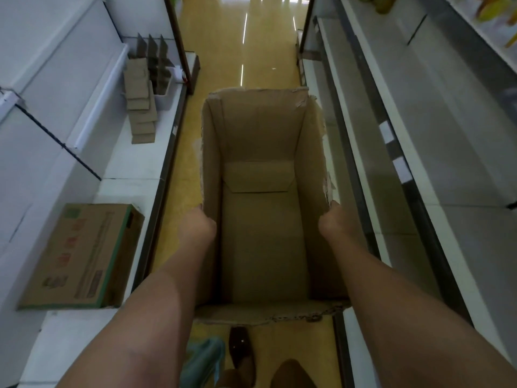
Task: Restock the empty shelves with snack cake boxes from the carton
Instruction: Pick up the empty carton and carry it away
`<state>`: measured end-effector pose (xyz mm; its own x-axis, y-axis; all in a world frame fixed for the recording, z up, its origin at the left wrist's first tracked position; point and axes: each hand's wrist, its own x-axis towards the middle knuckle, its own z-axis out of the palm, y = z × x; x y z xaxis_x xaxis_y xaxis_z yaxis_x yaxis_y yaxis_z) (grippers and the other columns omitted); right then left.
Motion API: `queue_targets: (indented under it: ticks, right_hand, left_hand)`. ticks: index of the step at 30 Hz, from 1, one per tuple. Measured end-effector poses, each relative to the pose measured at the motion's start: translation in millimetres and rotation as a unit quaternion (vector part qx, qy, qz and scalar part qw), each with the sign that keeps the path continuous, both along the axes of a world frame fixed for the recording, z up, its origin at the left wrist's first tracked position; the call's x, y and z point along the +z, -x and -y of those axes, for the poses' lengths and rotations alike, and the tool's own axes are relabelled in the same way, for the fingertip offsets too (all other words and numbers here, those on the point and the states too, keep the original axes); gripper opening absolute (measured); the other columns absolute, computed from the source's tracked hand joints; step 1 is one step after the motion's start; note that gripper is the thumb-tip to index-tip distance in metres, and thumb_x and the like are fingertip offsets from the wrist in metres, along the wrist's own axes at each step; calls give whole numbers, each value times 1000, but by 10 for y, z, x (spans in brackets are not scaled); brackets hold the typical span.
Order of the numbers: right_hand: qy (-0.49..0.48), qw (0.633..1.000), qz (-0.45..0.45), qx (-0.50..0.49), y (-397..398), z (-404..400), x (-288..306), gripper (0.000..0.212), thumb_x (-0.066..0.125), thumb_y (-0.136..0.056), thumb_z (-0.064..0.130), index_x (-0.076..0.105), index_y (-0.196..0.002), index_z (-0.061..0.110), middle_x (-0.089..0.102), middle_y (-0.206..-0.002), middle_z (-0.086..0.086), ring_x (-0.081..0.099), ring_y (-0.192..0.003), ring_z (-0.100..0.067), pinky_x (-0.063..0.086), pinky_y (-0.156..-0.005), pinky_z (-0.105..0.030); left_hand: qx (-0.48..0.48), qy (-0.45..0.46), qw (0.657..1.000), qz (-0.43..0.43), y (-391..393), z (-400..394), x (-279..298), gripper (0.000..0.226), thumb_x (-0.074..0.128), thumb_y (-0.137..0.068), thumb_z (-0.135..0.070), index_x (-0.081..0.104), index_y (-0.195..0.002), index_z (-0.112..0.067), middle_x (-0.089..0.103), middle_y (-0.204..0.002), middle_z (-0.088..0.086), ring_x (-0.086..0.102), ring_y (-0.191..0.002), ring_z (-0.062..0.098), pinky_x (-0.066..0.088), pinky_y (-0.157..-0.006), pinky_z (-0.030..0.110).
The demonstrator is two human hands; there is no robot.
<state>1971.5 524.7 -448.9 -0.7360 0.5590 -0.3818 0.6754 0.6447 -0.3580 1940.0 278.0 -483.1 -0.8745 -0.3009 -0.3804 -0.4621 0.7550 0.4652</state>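
A tall open brown carton (261, 127) stands in the aisle in front of me, and I see only bare cardboard inside it. My left hand (197, 224) grips the carton's left wall at its rim. My right hand (334, 219) grips the right wall at the same height. Both thumbs are inside the carton and the fingers are hidden outside the walls. A closed cardboard box with green edging (81, 256) lies flat on the low white shelf (131, 163) at my left.
Small brown cardboard boxes (140, 105) are stacked on the left shelf further back, beside upright dividers (152, 49). White shelving (436, 169) runs along the right. The yellow aisle floor (263, 46) stretches ahead. A dark shoe (240, 351) shows below the carton.
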Motion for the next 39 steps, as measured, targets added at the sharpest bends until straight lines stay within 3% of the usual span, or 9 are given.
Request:
queue_targets:
  ticks: [6,12,20,27,33,39]
  right_hand:
    - [-8,1000,-6,9,965,-42,25,38,42,-99,9,45,-137,9,53,-132,-17,54,-118,-31,48,-91,-37]
    - [6,1000,-8,13,2142,-285,-148,35,43,-98,9,47,-133,8,55,-127,-17,56,-113,-30,49,-87,-37]
    - [9,1000,-9,21,3959,-787,-177,33,40,-98,9,49,-131,8,57,-124,-15,57,-109,-30,48,-84,-36]
    - [19,999,-16,34,5421,-1015,-170,37,40,-97,7,47,-134,9,57,-125,-15,57,-110,-30,48,-86,-36]
    - [9,999,-14,28,6648,-1041,-297,33,41,-99,9,48,-131,7,57,-123,-16,57,-110,-30,43,-76,-32]
    - [8,1000,-16,13,8090,-950,-321,30,43,-99,11,50,-127,6,59,-120,-16,59,-107,-29,41,-75,-32]
  left_hand:
    - [-7,-5,1000,1,958,4,21,27,51,-92,-8,57,-118,-2,62,-110,17,63,-96,28,51,-76,33]
    - [-5,3,1000,5,2067,-188,-78,25,51,-93,-10,56,-117,-3,62,-109,16,62,-94,28,52,-80,35]
    - [7,6,1000,2,3740,-631,-89,30,50,-93,-9,55,-122,-3,62,-113,17,59,-92,24,43,-71,28]
    - [18,10,1000,-9,5088,-893,-75,27,50,-94,-11,55,-119,-3,62,-111,16,61,-97,28,46,-74,30]
    - [25,-2,1000,-17,6342,-915,-182,23,51,-94,-11,56,-115,-4,62,-109,14,61,-98,28,46,-74,31]
    - [20,-7,1000,-15,7819,-844,-203,25,50,-93,-9,56,-116,-4,62,-110,16,62,-100,29,48,-77,33]
